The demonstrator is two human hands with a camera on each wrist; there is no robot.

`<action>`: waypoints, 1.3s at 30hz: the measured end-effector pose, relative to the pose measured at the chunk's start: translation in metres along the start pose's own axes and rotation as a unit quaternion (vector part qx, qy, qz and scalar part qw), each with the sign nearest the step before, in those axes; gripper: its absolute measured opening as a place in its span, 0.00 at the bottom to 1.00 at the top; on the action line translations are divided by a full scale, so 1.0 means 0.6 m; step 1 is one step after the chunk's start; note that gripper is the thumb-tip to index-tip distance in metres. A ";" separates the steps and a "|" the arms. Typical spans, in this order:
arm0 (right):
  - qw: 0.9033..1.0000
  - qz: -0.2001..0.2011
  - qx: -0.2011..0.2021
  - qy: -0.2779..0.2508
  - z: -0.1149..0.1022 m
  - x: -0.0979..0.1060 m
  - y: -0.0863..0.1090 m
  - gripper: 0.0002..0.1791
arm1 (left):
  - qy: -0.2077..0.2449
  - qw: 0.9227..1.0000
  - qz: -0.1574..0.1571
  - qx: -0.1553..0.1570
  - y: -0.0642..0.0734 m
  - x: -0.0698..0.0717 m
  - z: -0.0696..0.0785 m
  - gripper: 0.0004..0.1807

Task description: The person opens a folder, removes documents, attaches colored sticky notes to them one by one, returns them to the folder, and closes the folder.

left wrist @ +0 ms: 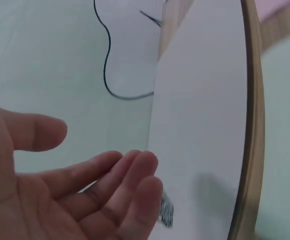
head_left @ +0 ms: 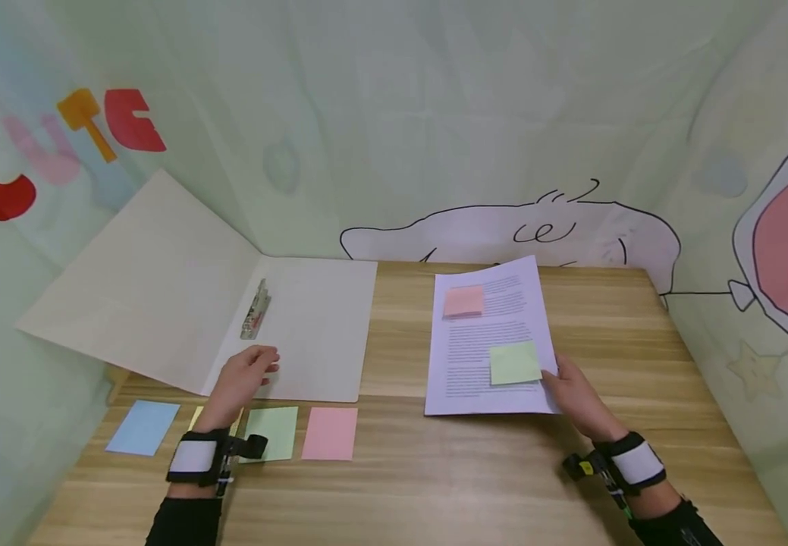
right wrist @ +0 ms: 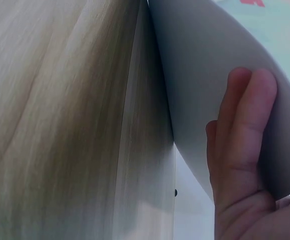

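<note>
My right hand [head_left: 581, 398] pinches the right edge of some printed paper [head_left: 465, 356], lifting that side off the table. In the right wrist view its fingers [right wrist: 247, 120] lie along the underside of the paper. A pink sticky note [head_left: 464, 301] and a green sticky note [head_left: 515, 363] are stuck on the page. My left hand [head_left: 240, 383] is over the lower part of an open white folder [head_left: 318, 326], its fingers loosely bent and holding nothing. Beyond those fingers, near the folder's spine, is a metal clip [head_left: 255, 311].
Along the folder's near edge lie blue [head_left: 142, 428], green [head_left: 280, 432] and pink [head_left: 329, 434] paper squares, plus a yellow one [head_left: 195, 417] mostly hidden by my left wrist. The folder's raised cover [head_left: 141, 288] leans towards the curtain [head_left: 434, 114] behind the wooden table [head_left: 475, 485].
</note>
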State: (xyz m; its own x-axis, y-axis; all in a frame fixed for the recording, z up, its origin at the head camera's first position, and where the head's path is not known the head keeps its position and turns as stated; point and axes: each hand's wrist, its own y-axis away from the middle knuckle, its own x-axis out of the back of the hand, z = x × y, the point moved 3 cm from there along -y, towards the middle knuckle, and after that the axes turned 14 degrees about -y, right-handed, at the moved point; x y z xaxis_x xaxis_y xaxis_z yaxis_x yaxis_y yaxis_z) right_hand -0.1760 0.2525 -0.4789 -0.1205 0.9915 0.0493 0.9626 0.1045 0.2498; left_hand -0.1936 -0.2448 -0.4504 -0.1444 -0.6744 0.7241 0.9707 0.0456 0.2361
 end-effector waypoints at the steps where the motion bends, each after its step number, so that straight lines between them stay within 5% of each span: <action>1: 1.000 0.000 0.000 0.001 0.000 0.000 0.001 0.24 | -0.021 1.000 0.008 0.008 0.004 0.009 -0.011 0.29; 6: 1.000 0.003 0.001 0.004 0.000 0.002 0.003 0.24 | -0.124 0.988 0.064 0.062 0.027 0.057 -0.064 0.33; 15: 1.000 0.014 0.002 0.008 0.000 0.011 0.006 0.24 | -0.166 0.964 0.128 0.164 0.058 0.115 -0.131 0.36; 19: 1.000 0.010 -0.001 0.006 0.002 0.012 0.006 0.24 | -0.218 0.949 0.150 0.171 0.063 0.132 -0.145 0.36; 21: 1.000 0.010 -0.003 0.008 0.004 0.013 0.006 0.24 | -0.219 0.948 0.138 0.182 0.061 0.139 -0.155 0.39; 24: 1.000 0.011 -0.003 0.013 0.004 0.013 0.007 0.25 | -0.169 0.956 0.125 0.203 0.053 0.145 -0.175 0.43; 27: 1.000 0.010 -0.001 0.013 0.002 0.016 0.009 0.25 | -0.047 0.970 0.126 0.201 0.035 0.144 -0.193 0.43; 29: 1.000 0.011 0.001 0.012 0.002 0.018 0.009 0.24 | 0.059 0.972 0.130 0.186 0.023 0.140 -0.200 0.39; 31: 1.000 0.010 0.003 0.010 0.001 0.019 0.009 0.24 | 0.173 0.962 0.133 0.163 0.016 0.135 -0.202 0.30; 34: 1.000 0.007 0.007 0.002 0.002 0.020 0.010 0.25 | 0.264 0.944 0.128 0.150 0.013 0.130 -0.197 0.17; 39: 1.000 0.007 0.012 -0.013 0.001 0.020 0.013 0.25 | 0.172 0.973 0.094 0.120 0.009 0.126 -0.187 0.16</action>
State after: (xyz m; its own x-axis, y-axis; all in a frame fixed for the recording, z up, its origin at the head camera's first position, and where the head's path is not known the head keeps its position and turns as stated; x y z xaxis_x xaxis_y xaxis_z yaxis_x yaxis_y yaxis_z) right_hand -0.1699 0.2655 -0.4770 -0.1010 0.9945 0.0281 0.9696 0.0920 0.2265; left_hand -0.1780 -0.3784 -0.4672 0.1436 -0.8430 0.5185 0.8953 0.3338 0.2948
